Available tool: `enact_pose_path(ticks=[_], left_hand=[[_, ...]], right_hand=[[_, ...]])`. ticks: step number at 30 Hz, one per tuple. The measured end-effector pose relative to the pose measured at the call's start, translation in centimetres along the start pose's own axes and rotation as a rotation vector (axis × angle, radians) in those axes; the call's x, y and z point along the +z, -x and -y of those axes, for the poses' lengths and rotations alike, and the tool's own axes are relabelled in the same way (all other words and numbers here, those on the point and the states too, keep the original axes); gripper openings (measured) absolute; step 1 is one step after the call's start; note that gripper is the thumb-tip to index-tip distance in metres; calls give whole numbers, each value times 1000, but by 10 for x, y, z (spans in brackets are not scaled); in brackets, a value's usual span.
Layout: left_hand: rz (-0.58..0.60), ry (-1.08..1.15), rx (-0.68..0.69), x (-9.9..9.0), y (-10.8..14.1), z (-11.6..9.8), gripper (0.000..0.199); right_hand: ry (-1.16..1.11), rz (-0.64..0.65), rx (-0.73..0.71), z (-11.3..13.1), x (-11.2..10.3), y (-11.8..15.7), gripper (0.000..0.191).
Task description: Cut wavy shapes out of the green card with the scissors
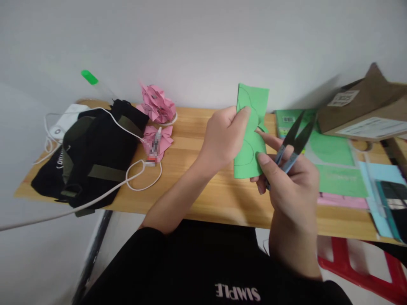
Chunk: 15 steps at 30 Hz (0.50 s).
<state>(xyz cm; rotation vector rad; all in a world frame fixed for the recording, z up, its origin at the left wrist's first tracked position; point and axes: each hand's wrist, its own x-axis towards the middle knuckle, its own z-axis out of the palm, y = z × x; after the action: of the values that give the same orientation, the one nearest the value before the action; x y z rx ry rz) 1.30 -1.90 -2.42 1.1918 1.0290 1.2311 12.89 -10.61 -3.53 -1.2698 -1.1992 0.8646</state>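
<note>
My left hand [222,135] pinches a strip of green paper [251,103] with curved pencil lines on it and holds it upright above the wooden table [197,178]. In my right hand [286,178] are small thread snips [294,140], their blades apart and pointing up to the right. The fingertips of that hand also touch the paper's lower right edge.
A black bag [92,152] with a white cable [133,178] lies at the left. Pink paper flowers [157,103] and a small glue tube [154,146] sit behind it. Green, pink and blue paper sheets [337,169] and a cardboard box [365,110] fill the right side.
</note>
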Motion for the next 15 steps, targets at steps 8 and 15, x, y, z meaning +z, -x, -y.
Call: enact_pose_path(ticks=[8,15], left_hand=[[-21,-108,51,1,-1,-3,43],[46,-67,40,-2,3,0,37]], right_hand=[[173,199,-133,0,-13,-1,69],[311,263,-351,-10,-19,-4,79]])
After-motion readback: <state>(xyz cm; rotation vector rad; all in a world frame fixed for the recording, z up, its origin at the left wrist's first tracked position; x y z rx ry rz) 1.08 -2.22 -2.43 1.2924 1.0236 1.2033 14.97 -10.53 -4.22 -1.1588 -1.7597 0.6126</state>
